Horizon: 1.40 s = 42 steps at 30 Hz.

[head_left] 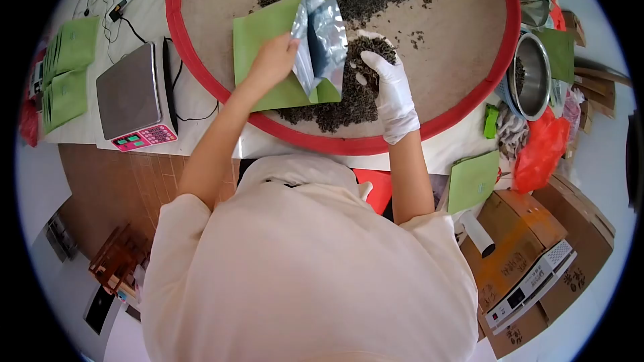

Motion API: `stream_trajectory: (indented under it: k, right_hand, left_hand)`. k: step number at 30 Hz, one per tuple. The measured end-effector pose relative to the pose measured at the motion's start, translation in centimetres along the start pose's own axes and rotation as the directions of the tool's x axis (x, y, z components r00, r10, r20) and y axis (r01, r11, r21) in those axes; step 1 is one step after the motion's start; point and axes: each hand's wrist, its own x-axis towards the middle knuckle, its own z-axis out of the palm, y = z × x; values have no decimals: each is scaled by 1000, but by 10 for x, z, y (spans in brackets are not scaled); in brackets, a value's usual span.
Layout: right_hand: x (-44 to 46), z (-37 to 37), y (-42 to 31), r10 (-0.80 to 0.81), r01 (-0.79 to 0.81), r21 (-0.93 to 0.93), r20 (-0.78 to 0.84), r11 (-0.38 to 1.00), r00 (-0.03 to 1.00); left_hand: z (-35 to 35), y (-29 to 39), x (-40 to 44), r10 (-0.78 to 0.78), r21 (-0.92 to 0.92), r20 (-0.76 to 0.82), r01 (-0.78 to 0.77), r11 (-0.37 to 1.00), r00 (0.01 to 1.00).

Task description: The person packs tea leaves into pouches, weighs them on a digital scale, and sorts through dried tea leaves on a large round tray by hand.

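Pale shirt (pixel 315 261), ours, lay nearest; our left grip (pixel 275 62) clutched an open green bag (pixel 263 23); our gloved right grip (pixel 392 90) cupped dark leaves (pixel 376 45) over the red-rimmed tray (pixel 342 146).

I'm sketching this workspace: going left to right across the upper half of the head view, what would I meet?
Flat green bags → scale → open green bag in the left hand → gloved right hand → metal bowl.

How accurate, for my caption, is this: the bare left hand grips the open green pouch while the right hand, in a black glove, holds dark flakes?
The head view shows a white glove, not black; the bare left hand grips the open green pouch and the right hand holds dark flakes.
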Motion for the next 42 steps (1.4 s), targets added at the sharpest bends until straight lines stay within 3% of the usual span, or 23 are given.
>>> stream_trajectory:
  k: [3,5,6,7,9,11,13,15,17,19,21,23,25,27,29,31,33,35,37,39,42]
  right_hand:
    - [7,24,-5,-60,60,-41,17,997,998]
    - [18,39,6,42,-44,-76,-37,996,998]
    - [28,44,19,14,-14,-20,-40,1000,999]
    - [34,47,32,-15,15,-60,-11,998,1000]
    - [43,44,46,62,-52,-127,79,991,995]
    - [25,58,28,177,-109,-368,157,924,972]
    - [28,55,38,194,-74,-454,225,888,955]
    - [33,49,45,145,-3,-500,245,866,959]
    - [33,44,46,133,70,-587,295,806,946]
    - [11,62,25,169,21,-577,273,816,947]
    - [1,71,19,36,171,-451,414,876,909]
    - [-21,76,-5,-149,287,-349,371,892,917]
    - [-39,63,-24,-419,469,-288,221,835,881]
    - [-38,30,-22,-489,453,-310,-45,836,871]
    - [-21,-12,3,-548,379,-502,-244,777,800]
    - [4,-81,60,-644,235,-890,-82,391,760]
    - [16,-123,112,-620,143,-987,67,74,782]
    - [15,-127,144,-523,5,-984,98,-176,847]
    - [24,-110,160,-538,127,-992,104,5,836]
    - [32,-80,170,-531,389,-860,171,330,830]
    - [18,-9,139,-321,540,-842,507,15,800]
  left_hand:
    - [23,4,-1,29,14,-64,-28,1000,998]
    - [17,21,-8,42,12,-70,-41,999,997]
    - [15,27,-13,48,5,-148,-48,999,988]
    - [8,37,-20,50,-2,-223,-52,999,973]
    - [-16,51,-35,-5,1,-217,6,1000,976]
    - [-35,49,-47,92,46,-273,-83,996,958]
    - [-56,43,-57,163,105,-385,-133,986,908]
    - [-86,50,-69,37,64,-456,-9,998,889]
    - [-100,49,-73,-9,-7,-461,7,1000,887]
    - [-100,47,-73,-59,-76,-465,26,997,883]
    - [-88,47,-69,38,7,-452,-40,999,891]
    - [-86,48,-66,10,-29,-441,-25,999,897]
    - [-86,48,-65,-92,-183,-467,6,983,880]
    - [-95,50,-67,-153,-237,-432,52,970,889]
    - [-100,32,-66,-115,-339,-429,-41,940,896]
    - [-112,37,-74,-215,-378,-425,43,925,880]
    - [-117,23,-73,-207,-432,-454,-10,902,867]
    - [-124,19,-78,-189,-432,-503,-56,900,844]
    - [-129,25,-83,-204,-432,-519,-49,900,830]
    - [-129,31,-83,-230,-483,-557,-86,872,798]
    - [-136,23,-86,-257,-453,-540,-20,891,801]
